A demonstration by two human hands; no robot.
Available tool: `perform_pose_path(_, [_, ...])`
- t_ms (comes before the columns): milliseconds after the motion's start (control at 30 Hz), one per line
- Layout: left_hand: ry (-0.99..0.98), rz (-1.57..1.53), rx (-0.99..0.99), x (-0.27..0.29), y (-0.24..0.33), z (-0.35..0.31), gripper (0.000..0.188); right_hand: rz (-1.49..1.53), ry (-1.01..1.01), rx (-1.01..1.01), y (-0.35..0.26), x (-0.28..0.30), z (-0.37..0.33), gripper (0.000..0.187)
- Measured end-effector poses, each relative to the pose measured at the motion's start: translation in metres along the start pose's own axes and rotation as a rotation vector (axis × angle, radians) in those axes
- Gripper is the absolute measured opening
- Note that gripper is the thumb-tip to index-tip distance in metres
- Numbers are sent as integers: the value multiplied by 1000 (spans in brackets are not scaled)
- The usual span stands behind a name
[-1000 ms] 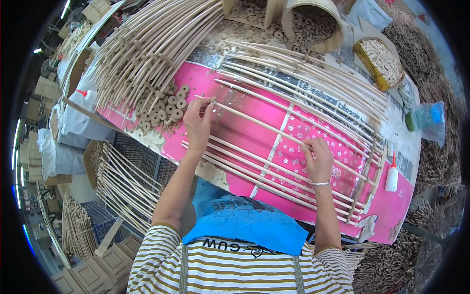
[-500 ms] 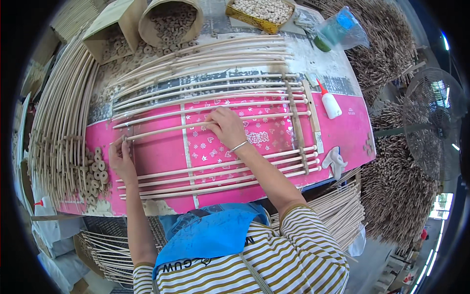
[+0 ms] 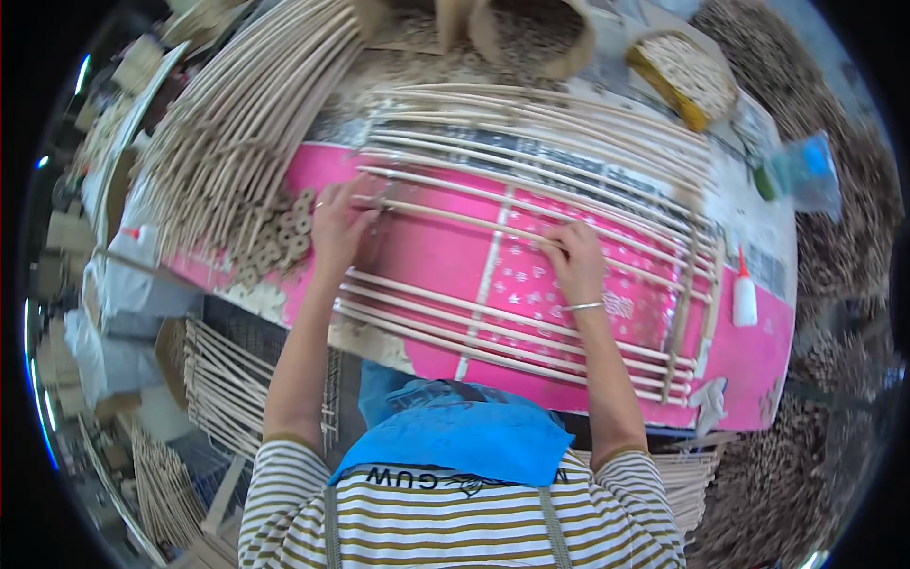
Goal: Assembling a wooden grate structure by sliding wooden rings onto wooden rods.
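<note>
A long pale wooden rod (image 3: 474, 220) lies across the pink tabletop, its knobbed right end in line with the others. My right hand (image 3: 578, 261), wearing a bracelet, pinches this rod near its middle. At its left end my left hand (image 3: 336, 228) has thumb and fingers about the rod, somewhat blurred. Close to those fingers is a small dark piece around the rod. Parallel rods (image 3: 474, 327) lie nearer me, and more lie beyond. A notched wooden strip (image 3: 684, 308) crosses them near their right ends. Wooden rings (image 3: 284, 232) are heaped beside my left hand.
Bundled rods (image 3: 237, 114) cover the table's left side. At the back are a round tub of rings (image 3: 573, 52) and a yellow tray of pale beads (image 3: 668, 85). A white glue bottle with a red tip (image 3: 744, 299) stands right, above a crumpled white cloth (image 3: 708, 403).
The whole view has turned and shifted, so the table appears tilted and farther right. My right hand has moved rightward along the rod; my left hand stays at its left end.
</note>
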State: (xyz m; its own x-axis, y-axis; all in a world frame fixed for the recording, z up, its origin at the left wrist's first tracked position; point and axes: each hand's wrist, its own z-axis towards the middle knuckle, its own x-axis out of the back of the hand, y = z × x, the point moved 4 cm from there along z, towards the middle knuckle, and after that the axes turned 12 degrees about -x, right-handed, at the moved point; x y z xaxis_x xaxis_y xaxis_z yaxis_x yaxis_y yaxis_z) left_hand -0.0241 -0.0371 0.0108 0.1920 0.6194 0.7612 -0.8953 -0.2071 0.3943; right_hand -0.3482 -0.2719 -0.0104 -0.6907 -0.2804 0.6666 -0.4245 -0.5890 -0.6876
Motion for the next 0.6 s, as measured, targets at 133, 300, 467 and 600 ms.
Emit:
perform_pose_path(133, [-117, -24, -29, 4, -15, 1, 60, 17, -36, -1, -4, -5, -1, 16])
perform_pose_path(300, [-162, 1, -110, -2, -18, 8, 48, 2, -28, -8, -6, -5, 1, 14])
perform_pose_path(467, [-166, -48, -118, -6, -9, 18, 45, -68, 3, 38, -7, -5, 2, 13])
perform_pose_path(600, [-204, -27, -85, -9, -6, 19, 44, -109, 7, 39, -7, -5, 3, 14])
